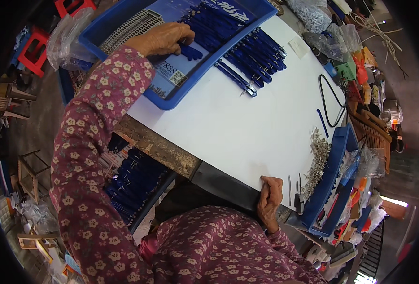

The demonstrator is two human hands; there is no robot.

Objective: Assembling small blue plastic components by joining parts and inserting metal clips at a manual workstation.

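My left hand (164,39) reaches into a blue tray (171,101) at the upper left. Its fingers are bent around a few short, round-ended blue strips (190,52), whose ends show beside the thumb. More long blue strips (212,23) lie in rows in the same tray, beyond the hand. Outside the tray, a row of blue strips with shiny metal ends (257,57) lies on the white tabletop (205,128). My right hand (270,201) rests at the near table edge with curled fingers, and nothing shows in it.
A grey grid-like rack (134,31) sits in the tray's left part. On the right are a heap of small metal parts (319,156), thin tools (298,194), a long blue bin (330,189) and a black cord loop (324,99). Blue strips (136,180) fill a container below the table.
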